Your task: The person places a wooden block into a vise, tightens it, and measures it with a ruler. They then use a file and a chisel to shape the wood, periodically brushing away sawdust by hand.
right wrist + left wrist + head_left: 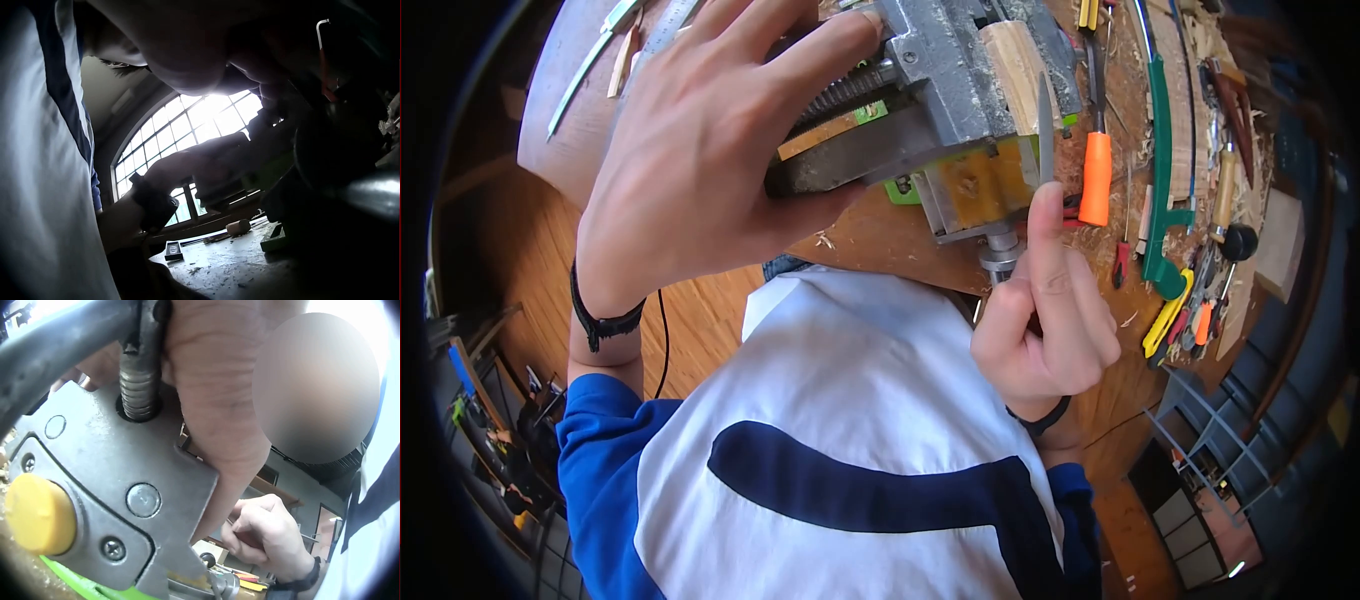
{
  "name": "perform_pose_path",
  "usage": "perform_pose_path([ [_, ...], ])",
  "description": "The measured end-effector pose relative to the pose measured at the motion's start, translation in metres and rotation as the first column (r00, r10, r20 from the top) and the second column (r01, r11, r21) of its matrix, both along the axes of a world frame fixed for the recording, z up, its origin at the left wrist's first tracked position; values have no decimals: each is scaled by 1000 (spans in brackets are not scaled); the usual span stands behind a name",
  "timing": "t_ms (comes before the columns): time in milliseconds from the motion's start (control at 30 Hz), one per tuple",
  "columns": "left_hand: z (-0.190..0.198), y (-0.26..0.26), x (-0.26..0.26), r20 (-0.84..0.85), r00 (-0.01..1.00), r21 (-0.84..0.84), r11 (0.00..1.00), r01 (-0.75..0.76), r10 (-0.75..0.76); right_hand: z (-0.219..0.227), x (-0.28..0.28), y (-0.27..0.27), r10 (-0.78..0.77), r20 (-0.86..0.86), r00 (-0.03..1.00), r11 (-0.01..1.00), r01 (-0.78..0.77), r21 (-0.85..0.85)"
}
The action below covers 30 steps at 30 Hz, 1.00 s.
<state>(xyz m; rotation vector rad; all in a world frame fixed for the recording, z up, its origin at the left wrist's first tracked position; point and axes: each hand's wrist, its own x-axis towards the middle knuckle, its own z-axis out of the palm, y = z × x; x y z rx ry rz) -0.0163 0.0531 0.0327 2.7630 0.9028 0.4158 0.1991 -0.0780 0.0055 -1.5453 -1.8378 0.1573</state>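
A grey metal vise grips a pale piece of wood in the head view. My left hand spans the vise's near-left jaw, thumb along one side and fingers over the other. In the left wrist view this hand lies behind the vise's screw. My right hand holds a slim, pointed grey blade, index finger stretched along it. The blade lies right at the wood's edge, its handle hidden in the hand. Dark shadow covers most of my right hand in the right wrist view.
Right of the vise lie an orange-handled tool, a green-framed saw, a yellow cutter and wood shavings. A metal ruler lies at the back left. The table's front edge runs close to the person's body.
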Motion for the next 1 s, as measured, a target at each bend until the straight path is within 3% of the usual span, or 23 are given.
perform_pose_path([
  [200, 2, -1, 3, 7, 1000, -18, 999, -29, 29, 13, -5, 26, 28, 1, 1000, 999, -28, -35],
  [300, 2, -2, 2, -11, 999, 2, 999, -37, 37, 12, -6, 24, 6, 54, 999, 1000, -5, -24],
  [500, 2, -2, 3, 2, 999, 3, 999, -46, 46, -3, -1, 4, 3, -14, 1000, 999, -2, 32],
  [733, 3, 0, 3, -1, 999, -8, 999, -34, 34, -4, -5, 26, 22, -33, 999, 996, -19, 86],
  [1000, 2, -2, 2, 13, 999, -12, 999, -42, 42, -13, -1, 7, 20, -51, 998, 997, -17, 69],
])
